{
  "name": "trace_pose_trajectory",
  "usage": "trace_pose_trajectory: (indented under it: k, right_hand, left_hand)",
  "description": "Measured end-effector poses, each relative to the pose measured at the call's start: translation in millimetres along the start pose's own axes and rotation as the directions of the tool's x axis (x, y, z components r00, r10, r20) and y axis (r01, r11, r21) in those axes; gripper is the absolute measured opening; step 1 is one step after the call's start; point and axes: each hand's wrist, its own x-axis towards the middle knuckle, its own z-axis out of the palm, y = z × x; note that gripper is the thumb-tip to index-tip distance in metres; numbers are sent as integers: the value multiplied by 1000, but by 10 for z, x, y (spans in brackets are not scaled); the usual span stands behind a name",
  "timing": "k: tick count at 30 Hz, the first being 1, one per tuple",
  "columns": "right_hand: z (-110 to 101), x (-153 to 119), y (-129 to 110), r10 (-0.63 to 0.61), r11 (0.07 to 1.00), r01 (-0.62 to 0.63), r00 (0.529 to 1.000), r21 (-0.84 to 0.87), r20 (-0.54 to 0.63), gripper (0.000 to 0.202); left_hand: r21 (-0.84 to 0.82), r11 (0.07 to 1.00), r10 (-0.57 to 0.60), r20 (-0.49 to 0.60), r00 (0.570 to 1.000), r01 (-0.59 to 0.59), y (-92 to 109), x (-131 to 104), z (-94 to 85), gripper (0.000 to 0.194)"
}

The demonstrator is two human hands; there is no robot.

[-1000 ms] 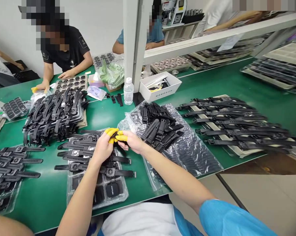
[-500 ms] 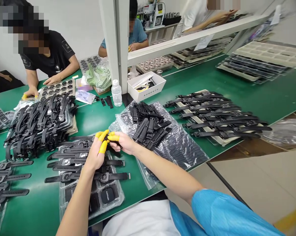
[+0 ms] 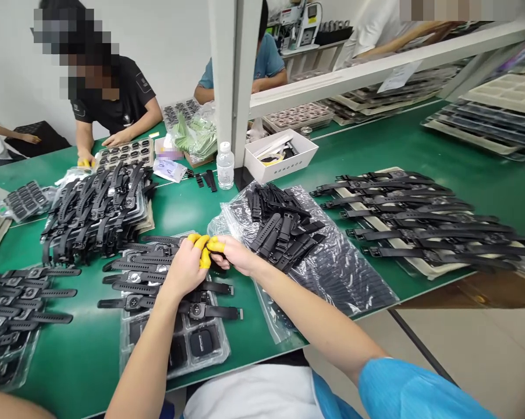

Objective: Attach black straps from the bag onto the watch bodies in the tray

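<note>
My left hand (image 3: pixel 188 265) and my right hand (image 3: pixel 234 253) meet over the near tray, with yellow covers on several fingers. Both are closed together on a small dark piece, mostly hidden between the fingertips; it looks like part of a watch or strap. Under and beside them, black watches with straps lie in rows across a clear plastic tray (image 3: pixel 222 354). A square black watch body (image 3: pixel 201 343) sits in a front compartment. Right of my hands, loose black straps (image 3: pixel 273 230) are heaped on a clear plastic bag (image 3: pixel 345 279).
Stacked trays of watches (image 3: pixel 99 212) stand at the left, more watches (image 3: pixel 9 308) nearer. Another watch tray (image 3: pixel 419 218) lies right. A bottle (image 3: pixel 225 166) and white box (image 3: pixel 282 169) stand by a post (image 3: pixel 234 75). A person in black (image 3: pixel 114 105) sits across the table; a bare arm shows bottom left.
The view has shifted left, so things appear farther right. My hands remain together, with the left fingers curled more tightly around the dark piece. A bare arm has appeared at the bottom left.
</note>
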Motion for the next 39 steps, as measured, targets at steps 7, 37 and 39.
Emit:
trace_pose_trajectory:
  k: [7,37,39]
  right_hand:
    - [19,-24,41,44,998,-46,998,-48,-41,31]
    - [-139,-15,74,-574,439,376,816,-816,67,30]
    - [-186,8,104,-607,399,369,793,-839,60,31]
  left_hand:
    - [-30,999,-21,70,997,23,64,-27,-36,46]
    - [-130,981,-181,-331,926,146,33,84,-334,51]
    - [-67,983,-182,-222,958,171,53,54,-481,54]
